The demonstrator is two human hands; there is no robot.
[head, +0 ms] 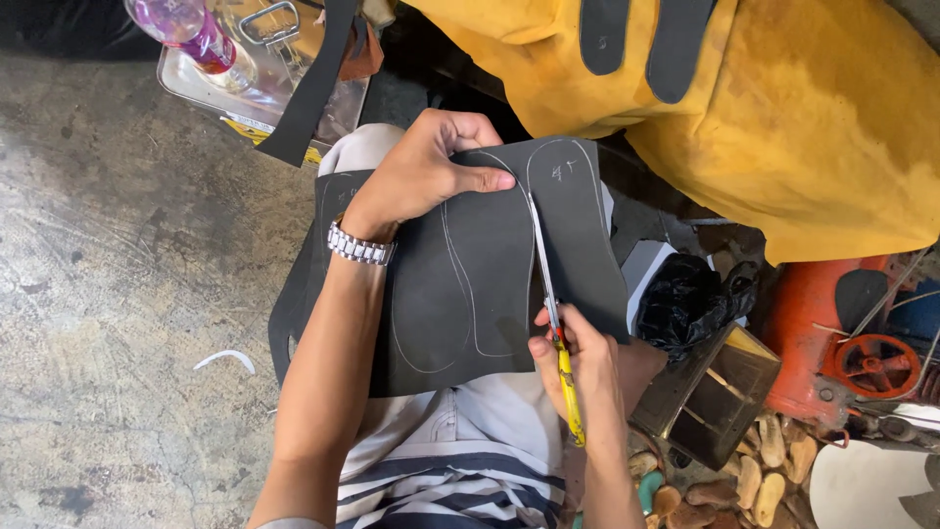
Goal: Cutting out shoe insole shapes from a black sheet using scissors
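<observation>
A black rubber sheet lies across my lap, marked with pale outlines of shoe soles. My left hand, with a metal watch at the wrist, presses down on the sheet's upper part, thumb stretched toward the cut line. My right hand grips yellow-handled scissors. Their long blades run up into the sheet between two sole outlines.
A yellow cloth bundle with black sole pieces lies at the upper right. A metal tray with a pink bottle sits upper left on the concrete floor. A black plastic bag, a red machine and several wooden pieces crowd the right.
</observation>
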